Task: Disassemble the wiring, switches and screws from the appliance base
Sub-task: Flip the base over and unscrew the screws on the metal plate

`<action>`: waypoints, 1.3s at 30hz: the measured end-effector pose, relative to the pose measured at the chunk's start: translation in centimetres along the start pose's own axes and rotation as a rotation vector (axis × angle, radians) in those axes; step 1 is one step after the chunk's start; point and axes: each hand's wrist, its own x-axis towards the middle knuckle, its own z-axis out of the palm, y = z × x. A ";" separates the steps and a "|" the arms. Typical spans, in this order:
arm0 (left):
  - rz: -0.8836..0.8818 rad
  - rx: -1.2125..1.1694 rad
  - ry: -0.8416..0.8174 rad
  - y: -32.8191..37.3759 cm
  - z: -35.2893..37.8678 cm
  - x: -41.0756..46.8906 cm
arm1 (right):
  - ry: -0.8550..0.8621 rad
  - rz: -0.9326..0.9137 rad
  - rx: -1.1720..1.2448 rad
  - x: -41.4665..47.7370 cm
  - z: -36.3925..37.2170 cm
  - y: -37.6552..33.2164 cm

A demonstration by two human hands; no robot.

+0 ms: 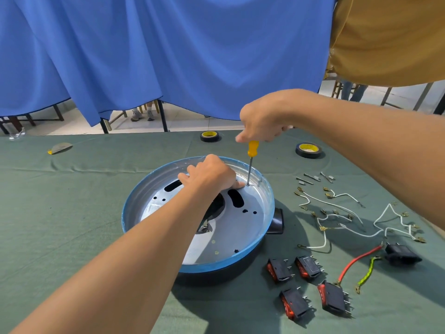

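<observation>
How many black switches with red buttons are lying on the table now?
4 switches, all on the green cloth right of the appliance base: one beside its rim, one right of that, one nearest the camera, one furthest right. The left arm may hide others.

workshop: cloth-covered bench (96,179), tape rolls (308,149), curtain (168,56)

The appliance base (240,227) is shiny bare metal inside, with a blue-edged rim and a dark outer shell. A matt green cloth (84,189) with soft creases covers the table. The screwdriver (251,162) has a glossy yellow plastic handle and steel shaft. The switches (310,285) look like black plastic.
</observation>
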 end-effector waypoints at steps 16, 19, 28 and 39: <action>0.029 0.014 -0.004 -0.3 -0.2 -0.4 | 0.038 -0.057 0.191 -0.7 0.6 0.8; 0.038 0.000 -0.003 -0.3 -0.2 -0.5 | 0.071 -0.016 0.145 -0.6 0.7 1.0; 0.064 -0.028 0.010 -0.5 -0.2 -0.8 | 0.026 -0.107 0.269 -1.4 0.9 1.3; 0.066 -0.049 0.007 -0.6 -0.3 -1.0 | -0.035 -0.119 0.229 -1.4 0.8 1.3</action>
